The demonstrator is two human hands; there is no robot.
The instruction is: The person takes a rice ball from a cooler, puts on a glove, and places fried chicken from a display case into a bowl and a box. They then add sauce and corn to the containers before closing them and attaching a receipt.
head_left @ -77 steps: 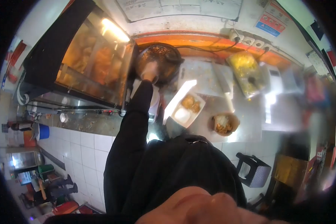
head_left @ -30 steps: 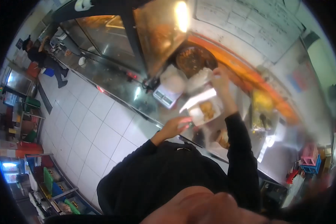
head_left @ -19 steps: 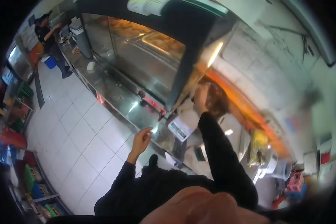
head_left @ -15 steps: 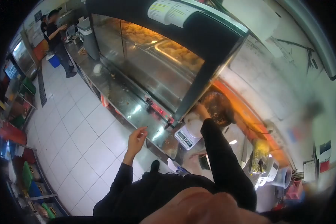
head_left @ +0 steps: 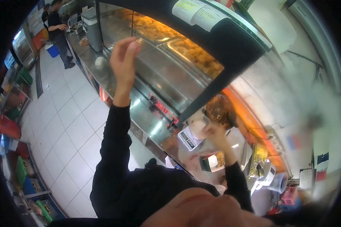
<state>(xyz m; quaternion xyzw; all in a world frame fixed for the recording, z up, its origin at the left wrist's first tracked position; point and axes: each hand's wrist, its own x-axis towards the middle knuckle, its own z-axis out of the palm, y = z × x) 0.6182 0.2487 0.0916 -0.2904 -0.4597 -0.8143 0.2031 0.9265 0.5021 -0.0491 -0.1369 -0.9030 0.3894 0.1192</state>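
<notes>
My left hand (head_left: 124, 60) is raised in front of the glass of the lit food warmer (head_left: 159, 64), its fingers curled with the tips close together; what they hold, if anything, is too small to name. My right hand (head_left: 215, 132) is beside a white bowl (head_left: 197, 126) on the digital kitchen scale (head_left: 189, 138); its fingers are blurred. Just behind the bowl is a dark round pan (head_left: 219, 110) with brown bits in it. Trays of golden fried food (head_left: 193, 55) lie behind the warmer's glass.
A steel counter (head_left: 142, 109) runs along the warmer, with a red device (head_left: 163, 108) on it. Two people (head_left: 57, 28) stand at the far left. A grey bin (head_left: 91, 30) stands beside the warmer. An open box (head_left: 213, 161) is near my right forearm.
My left hand has risen from beside the counter's edge to the warmer's glass. My right hand has drawn back from the dark pan towards me, uncovering the open box. The view has shifted slightly.
</notes>
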